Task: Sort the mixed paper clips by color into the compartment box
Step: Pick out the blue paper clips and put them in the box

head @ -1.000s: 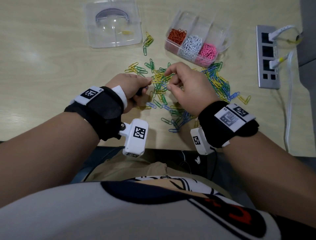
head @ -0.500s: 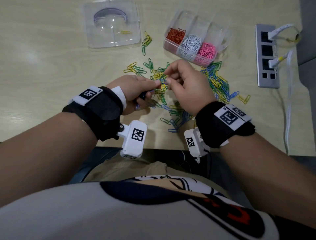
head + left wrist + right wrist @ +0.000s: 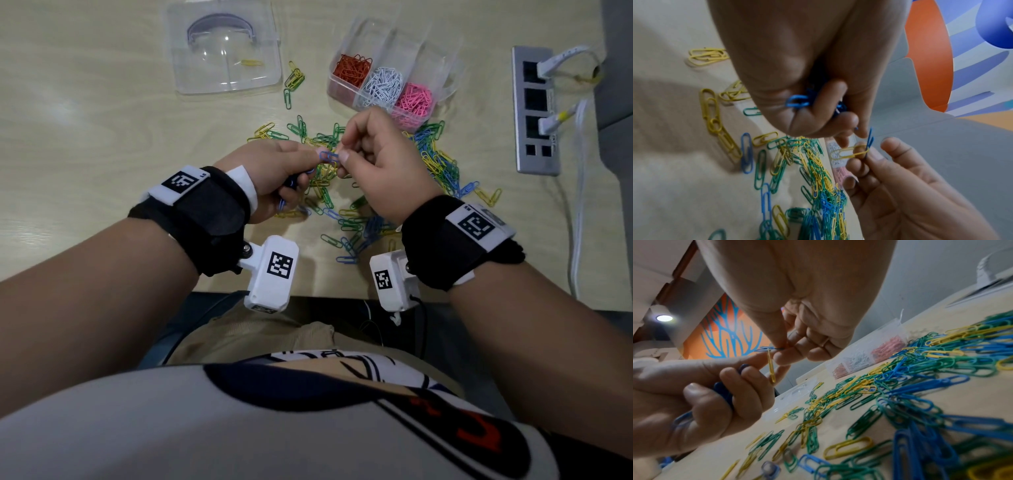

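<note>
**Blue clip pinched between two hands above the pile**

The left hand (image 3: 274, 174) is curled round a bunch of blue clips (image 3: 797, 100). The right hand (image 3: 380, 161) pinches a blue clip (image 3: 329, 157) with a yellow clip (image 3: 849, 151) hooked on it. Below them, the mixed pile (image 3: 346, 205) lies on the table (image 3: 85, 137). Beyond it, the compartment box (image 3: 442, 68) holds red, white and pink clips.

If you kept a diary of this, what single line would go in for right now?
left hand: holds bunch of blue clips | right hand: pinches blue clip, yellow clip hooked on | box: red, white, pink sorted | pile: blue, green, yellow
</note>
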Tool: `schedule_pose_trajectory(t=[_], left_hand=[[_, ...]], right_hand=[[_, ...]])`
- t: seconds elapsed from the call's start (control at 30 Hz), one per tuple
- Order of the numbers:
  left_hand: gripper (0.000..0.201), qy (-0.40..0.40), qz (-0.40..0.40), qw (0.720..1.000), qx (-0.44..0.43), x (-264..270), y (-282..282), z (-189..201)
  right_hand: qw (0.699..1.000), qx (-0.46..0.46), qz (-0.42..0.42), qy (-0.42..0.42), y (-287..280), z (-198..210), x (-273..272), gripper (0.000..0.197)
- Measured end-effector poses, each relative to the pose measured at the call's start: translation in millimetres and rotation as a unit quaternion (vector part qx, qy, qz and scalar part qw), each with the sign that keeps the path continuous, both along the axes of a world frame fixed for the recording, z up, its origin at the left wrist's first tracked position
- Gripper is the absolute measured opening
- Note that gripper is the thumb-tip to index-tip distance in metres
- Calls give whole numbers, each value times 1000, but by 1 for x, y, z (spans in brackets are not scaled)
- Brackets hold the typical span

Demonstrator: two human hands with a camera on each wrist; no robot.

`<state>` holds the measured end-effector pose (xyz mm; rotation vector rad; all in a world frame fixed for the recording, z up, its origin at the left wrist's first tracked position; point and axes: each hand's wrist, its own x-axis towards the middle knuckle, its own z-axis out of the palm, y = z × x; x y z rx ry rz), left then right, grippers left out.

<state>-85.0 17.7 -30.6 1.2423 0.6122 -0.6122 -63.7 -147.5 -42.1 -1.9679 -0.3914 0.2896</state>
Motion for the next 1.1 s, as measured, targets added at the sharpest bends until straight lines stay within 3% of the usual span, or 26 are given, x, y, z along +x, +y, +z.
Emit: schedule_pose_trajectory(t=[0.4,0.63,0.8,0.93,1.1], left_hand=[[11,-49,-59,996,54,-5,-6,0],[16,-25,23,999,32,-3,0,-1],[16,-4,39,999,-5,0,-1,1],[15,14,43,998,-41,2,-2,3],[17,25,57,997,-34,3,-2,3]], right_hand=[[999,-25,6,-21,-1,3,4,20],[998,-57,-15,6,-7,-3,3,22],[997,-72,-26,-22,-5,-1,2,18],[989,-108,-11,-97,-6,1,0,14],[985,-122,8,-121,-6,0,-1,15]])
